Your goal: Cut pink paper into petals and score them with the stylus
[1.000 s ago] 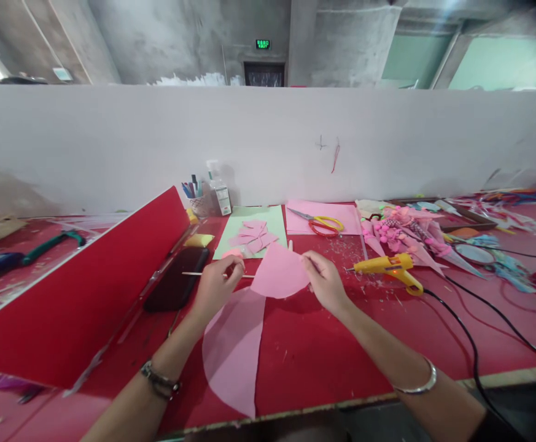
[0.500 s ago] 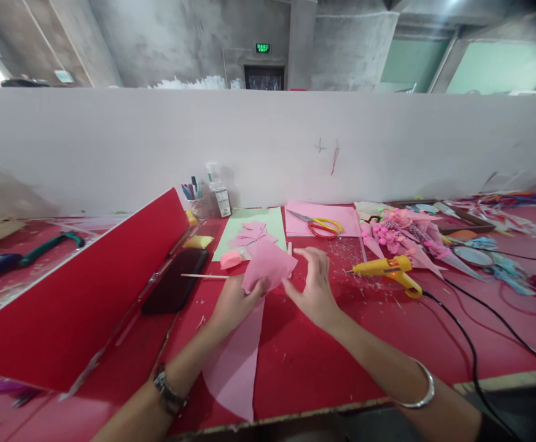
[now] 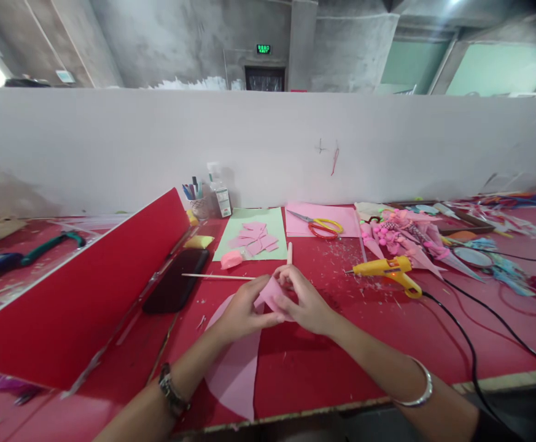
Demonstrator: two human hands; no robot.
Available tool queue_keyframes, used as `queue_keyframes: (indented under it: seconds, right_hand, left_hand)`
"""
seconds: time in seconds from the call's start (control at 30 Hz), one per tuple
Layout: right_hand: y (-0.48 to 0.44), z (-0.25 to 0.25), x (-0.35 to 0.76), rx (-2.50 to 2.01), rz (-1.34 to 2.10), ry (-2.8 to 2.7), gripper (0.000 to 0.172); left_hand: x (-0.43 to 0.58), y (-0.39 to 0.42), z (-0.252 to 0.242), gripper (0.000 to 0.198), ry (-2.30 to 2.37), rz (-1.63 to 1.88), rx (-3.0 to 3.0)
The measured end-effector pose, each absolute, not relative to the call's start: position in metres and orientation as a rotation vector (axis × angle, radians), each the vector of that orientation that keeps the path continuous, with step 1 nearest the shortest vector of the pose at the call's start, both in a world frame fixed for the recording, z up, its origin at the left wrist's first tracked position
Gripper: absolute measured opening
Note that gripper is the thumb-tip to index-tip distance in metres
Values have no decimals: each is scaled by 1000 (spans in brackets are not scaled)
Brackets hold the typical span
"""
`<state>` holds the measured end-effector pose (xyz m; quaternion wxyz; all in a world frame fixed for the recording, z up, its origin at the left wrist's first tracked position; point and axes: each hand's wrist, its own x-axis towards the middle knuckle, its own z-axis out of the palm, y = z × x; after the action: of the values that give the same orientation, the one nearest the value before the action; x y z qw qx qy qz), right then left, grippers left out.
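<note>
The right hand [image 3: 305,301] pinches the paper [image 3: 273,293] between thumb and fingers. The left hand [image 3: 247,310] curves around the paper's left side, thumb extended to the right; whether its fingers grip cannot be determined.

Change: one second earlier, the paper was spread like a fan in the right hand, with the left hand apart from it. Both hands now meet on it and the sheet is bent, which suggests that work has passed from handling to shaping.

Condition: the paper is pink, thin and curved, held above the red table [image 3: 314,368]; its far side is partly covered by fingers.

Nearby: a larger pink half-disc [image 3: 235,374] lies near and left, below the hands. A stick [image 3: 217,276] lies left. The glue gun [image 3: 382,266] rests right; scissors [image 3: 325,228] lie far right.
</note>
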<state>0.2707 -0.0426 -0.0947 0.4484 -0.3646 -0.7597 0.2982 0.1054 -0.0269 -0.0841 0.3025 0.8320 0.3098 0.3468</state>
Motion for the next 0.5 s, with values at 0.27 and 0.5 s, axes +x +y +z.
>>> queue_keyframes:
  seconds: [0.27, 0.5]
  right_hand:
    - [-43, -95, 273, -807, 820, -1934, 28]
    - [-46, -92, 273, -887, 870, -1874, 34]
  left_hand:
    - [103, -24, -89, 43, 834, 922, 2235]
    - [105, -26, -87, 24, 883, 924, 2198]
